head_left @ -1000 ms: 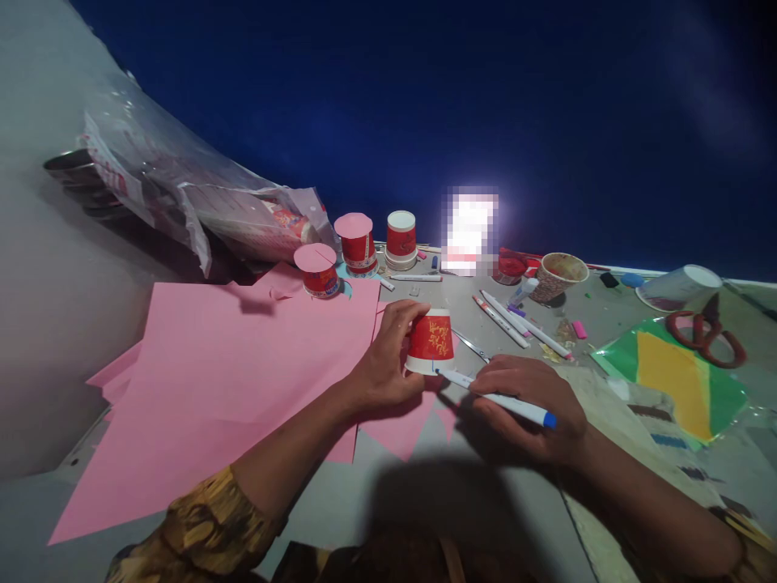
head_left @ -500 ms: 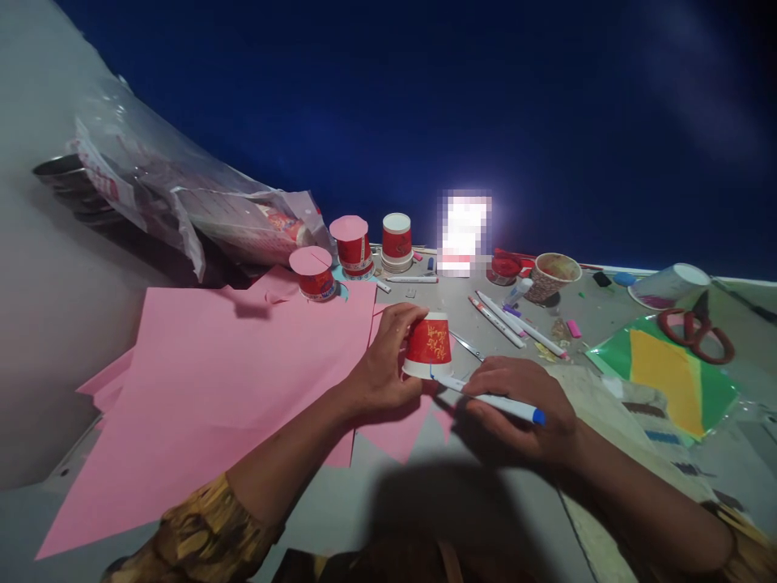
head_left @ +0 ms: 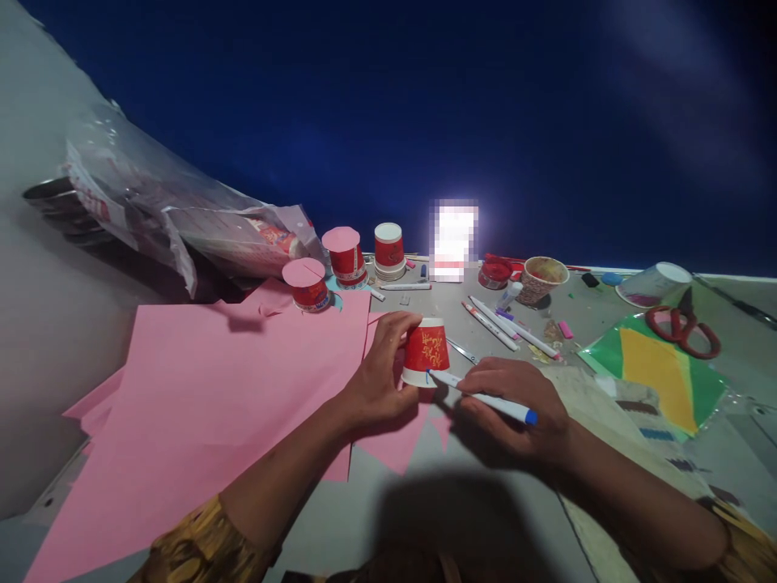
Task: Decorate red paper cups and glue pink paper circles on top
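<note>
My left hand (head_left: 384, 368) grips an upside-down paper cup (head_left: 427, 348), red with gold characters and white bands at top and bottom. Pinched in my right hand (head_left: 515, 401) is a white felt-tip marker (head_left: 491, 402) with a blue end. Its tip touches the cup's lower white band, where a short blue mark shows. Under and beside the left arm lies a large pink paper sheet (head_left: 243, 389). A metal tool (head_left: 462, 351) lies behind the cup, partly hidden.
Behind stand red cups with pink paper tops (head_left: 305, 279) and a plain red cup (head_left: 388, 247). Several markers (head_left: 494, 324) lie right of centre, near a patterned cup (head_left: 542, 279). Scissors (head_left: 683, 328) rest on a green and yellow packet (head_left: 655, 376). A plastic bag (head_left: 182, 219) leans at left.
The marker tip has shifted slightly up along the white band, and the blue mark looks different. The cup is turned a little in my left hand. The whole view has shifted slightly.
</note>
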Demonstrator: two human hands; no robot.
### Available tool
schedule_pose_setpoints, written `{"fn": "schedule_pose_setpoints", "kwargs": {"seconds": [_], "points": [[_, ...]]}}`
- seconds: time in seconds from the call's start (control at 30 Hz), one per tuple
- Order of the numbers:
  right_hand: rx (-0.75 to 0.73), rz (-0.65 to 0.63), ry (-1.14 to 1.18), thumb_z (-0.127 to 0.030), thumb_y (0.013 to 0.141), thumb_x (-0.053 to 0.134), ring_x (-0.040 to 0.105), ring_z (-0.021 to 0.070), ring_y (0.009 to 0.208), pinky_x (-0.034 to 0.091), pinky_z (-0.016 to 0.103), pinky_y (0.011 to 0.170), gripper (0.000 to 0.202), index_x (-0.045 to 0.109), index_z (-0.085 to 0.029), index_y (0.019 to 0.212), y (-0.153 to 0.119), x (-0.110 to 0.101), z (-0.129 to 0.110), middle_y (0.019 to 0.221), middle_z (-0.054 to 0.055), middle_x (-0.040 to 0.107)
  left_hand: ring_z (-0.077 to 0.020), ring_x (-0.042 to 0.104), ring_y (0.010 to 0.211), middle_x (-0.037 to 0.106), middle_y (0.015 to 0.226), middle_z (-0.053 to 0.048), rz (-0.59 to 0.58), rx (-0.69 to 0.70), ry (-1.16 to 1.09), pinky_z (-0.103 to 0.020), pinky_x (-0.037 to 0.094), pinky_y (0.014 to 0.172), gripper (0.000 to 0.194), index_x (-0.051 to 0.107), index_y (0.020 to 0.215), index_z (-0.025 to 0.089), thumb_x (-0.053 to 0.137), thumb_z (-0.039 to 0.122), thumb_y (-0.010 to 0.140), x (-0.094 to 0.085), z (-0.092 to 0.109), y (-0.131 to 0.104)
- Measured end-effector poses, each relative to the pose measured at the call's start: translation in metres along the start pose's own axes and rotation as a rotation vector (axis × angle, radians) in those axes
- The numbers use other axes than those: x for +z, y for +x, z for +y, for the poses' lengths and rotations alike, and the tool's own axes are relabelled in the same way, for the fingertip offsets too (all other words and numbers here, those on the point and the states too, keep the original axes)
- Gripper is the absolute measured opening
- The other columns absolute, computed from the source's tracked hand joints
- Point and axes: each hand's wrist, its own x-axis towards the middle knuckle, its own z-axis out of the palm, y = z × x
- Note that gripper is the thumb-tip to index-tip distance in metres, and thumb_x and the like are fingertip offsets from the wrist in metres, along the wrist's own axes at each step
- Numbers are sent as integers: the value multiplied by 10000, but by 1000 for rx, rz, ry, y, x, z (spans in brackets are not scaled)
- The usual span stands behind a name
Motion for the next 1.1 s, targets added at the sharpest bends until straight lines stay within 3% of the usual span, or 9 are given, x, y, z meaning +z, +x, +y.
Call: {"fn": "schedule_pose_setpoints", "kwargs": {"seconds": [0.4,0.73,0.9,1.1], "points": [[-33,-2,-60,-121,971,636,747,175,696,581,287,628,158,685,-188,1104,-5,2,2,805,47,791,-331,432,1438,409,1485,-102,11,4,-14,-581,516,1154,910,377,1501,337,659,48,685,1,2,0],[-31,42,-67,-77,925,658,738,178,668,573,289,622,214,683,-188,1106,-4,-1,1,803,40,788,-334,445,1432,413,1486,-108,30,-15,-33,-593,514,1152,857,386,1498,334,724,121,740,2,1,0],[-42,-16,-95,-119,950,648,743,181,689,542,298,603,159,686,-172,1096,-7,1,1,818,46,785,-334,445,1431,423,1485,-107,35,-22,-28,-581,522,1143,870,394,1495,335,716,94,723,2,2,0],[-43,21,-107,-115,954,655,749,183,694,571,294,635,137,682,-171,1076,-5,2,2,800,48,786,-323,423,1449,417,1493,-99,27,-17,-44,-574,502,1167,859,387,1501,343,742,122,750,2,3,0]]}}
